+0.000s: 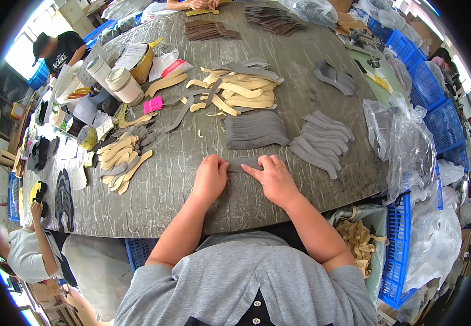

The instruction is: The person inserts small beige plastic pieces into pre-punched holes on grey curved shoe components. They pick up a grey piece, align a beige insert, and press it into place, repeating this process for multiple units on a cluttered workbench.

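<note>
Between both hands a grey curved strip [242,164] lies level, just above or on the table. My left hand [210,176] pinches its left end between thumb and fingers. At the other end my right hand [272,178] grips it, the thumb stretched along the strip. Right beyond it sits a neat row of overlapping grey strips [255,130]. To the right, a looser fan of grey strips [322,142] is spread out. Farther back is a heap of cream strips [246,89] with some grey ones among them.
Cream and grey strips [121,160] lie at left, near tape rolls [87,137] and white containers [124,86]. Brown strip stacks [211,31] sit at the far side. Clear plastic bags [404,141] and blue crates [396,250] border the right. Co-workers sit at the left and far edges.
</note>
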### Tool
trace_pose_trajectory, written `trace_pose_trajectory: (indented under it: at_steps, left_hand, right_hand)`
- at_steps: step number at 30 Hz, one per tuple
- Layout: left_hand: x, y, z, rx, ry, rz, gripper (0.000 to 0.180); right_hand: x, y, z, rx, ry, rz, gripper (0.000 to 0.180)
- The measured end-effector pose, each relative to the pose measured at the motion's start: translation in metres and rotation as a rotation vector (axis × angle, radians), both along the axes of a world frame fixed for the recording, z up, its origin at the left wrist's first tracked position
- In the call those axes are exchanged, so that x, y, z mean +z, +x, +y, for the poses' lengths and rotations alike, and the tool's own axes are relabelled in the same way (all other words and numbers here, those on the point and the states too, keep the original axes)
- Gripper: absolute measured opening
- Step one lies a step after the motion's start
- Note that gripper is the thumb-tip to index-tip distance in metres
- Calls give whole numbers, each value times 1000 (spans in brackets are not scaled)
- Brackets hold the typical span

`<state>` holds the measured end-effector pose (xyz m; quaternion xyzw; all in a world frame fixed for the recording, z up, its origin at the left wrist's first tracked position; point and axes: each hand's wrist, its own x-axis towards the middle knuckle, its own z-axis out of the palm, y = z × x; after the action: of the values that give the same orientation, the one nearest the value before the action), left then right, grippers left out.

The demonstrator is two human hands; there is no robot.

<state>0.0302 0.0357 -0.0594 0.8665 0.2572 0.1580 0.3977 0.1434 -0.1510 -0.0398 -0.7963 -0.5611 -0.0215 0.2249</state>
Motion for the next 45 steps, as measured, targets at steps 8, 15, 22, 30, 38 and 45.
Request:
trace_pose_trajectory:
  at_steps: [8,15,22,30,38,45]
  left_hand:
    - [17,5,-4,40,-15,163,16]
    - [24,6,-7,40,164,224,18]
    - [33,-19,-33,-104,-247,-194,11]
    - [25,-28,-9,-42,-176,-176,25]
    - [45,55,41,-182,387,-140,21]
    - [57,198,66,-368,769,196,46]
  right_hand:
    - [3,-2,-1,20,-29,-62,58]
    - [-12,1,-7,-59,94,69,43]
    - [16,-10,-4,-68,260,-42,17]
    - [16,44,-67,-551,20,-251,22]
    - [-18,76,-68,-734,102,-358,37]
    - [-16,75,-66,-719,96,-385,31]
